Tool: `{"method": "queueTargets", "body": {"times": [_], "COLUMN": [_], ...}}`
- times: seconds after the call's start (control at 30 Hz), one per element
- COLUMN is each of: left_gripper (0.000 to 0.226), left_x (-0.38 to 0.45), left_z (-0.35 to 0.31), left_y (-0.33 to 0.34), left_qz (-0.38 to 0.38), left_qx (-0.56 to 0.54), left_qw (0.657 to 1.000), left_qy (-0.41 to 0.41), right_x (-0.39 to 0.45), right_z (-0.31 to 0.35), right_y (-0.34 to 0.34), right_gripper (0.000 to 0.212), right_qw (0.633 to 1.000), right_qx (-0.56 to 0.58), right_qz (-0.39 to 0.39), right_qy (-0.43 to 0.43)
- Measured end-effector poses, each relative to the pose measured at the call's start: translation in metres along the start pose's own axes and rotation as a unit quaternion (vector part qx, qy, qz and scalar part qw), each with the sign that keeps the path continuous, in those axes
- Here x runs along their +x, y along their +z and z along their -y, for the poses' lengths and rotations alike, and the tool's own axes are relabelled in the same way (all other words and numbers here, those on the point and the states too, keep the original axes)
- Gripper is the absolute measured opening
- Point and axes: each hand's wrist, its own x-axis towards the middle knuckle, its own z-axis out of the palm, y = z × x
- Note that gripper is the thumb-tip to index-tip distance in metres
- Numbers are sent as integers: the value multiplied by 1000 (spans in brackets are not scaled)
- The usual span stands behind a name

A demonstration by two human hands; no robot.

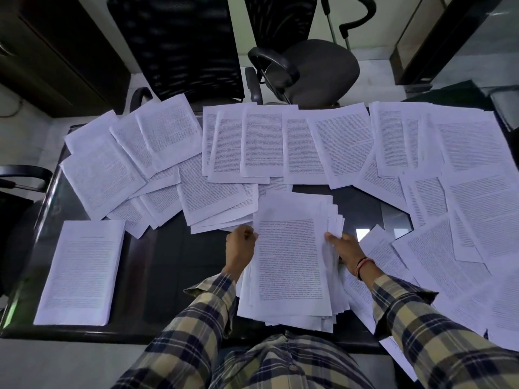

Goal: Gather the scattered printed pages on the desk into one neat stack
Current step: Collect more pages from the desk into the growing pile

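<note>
Both hands are on the gathered bundle (292, 265) at the middle of the desk's near edge: the left hand (241, 245) has its fingers curled round the bundle's left edge, gripping it, while the right hand (343, 248) clasps the right edge with the thumb on top and the fingers tucked among the fanned sheets; the bundle is loose and ragged, its sheets stepped out at the upper right and along the bottom, so the step in hand looks to be squaring it; that would be done best by keeping the grip light, standing the bundle on one edge and tapping it on the bare dark desk (174, 265) so the sheets slide level, then turning it and tapping the other way, since a tight squeeze would lock the offsets in and crease the outer leaves; both forearms, in checked sleeves (202, 318), reach forward from the body and converge on the bundle, wrists fairly straight, a band (362, 266) on the right wrist; further out, a tidy stack (81, 272) lies apart at the near left, and scattered pages (280, 144) cover the far half and right side of the desk, many overlapping, so most of the gathering seems yet to be done.
</note>
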Motion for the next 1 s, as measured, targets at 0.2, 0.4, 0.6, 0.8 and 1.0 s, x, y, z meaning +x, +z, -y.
{"method": "queueTargets", "body": {"times": [0.2,0.4,0.6,0.8,1.0], "left_gripper": [12,29,36,32,24], "left_x": [4,-8,-40,-33,-19], "left_z": [-2,10,27,33,12], "left_y": [5,6,30,13,-3], "left_qz": [4,-135,-151,-219,-233], "left_qx": [-209,-428,-441,-442,-532], "left_qw": [971,859,813,790,750], "left_qy": [-113,-247,-348,-365,-317], "right_x": [1,4,-3,-14,-17], "right_z": [-3,-8,5,10,13], "right_y": [-2,-3,-2,-1,-1], "right_gripper": [29,32,41,40,43], "right_qw": [1000,1000,998,986,991], "right_qx": [5,8,47,144,108], "right_qz": [5,11,-17,-40,-39], "right_qy": [4,-4,43,77,69]}}
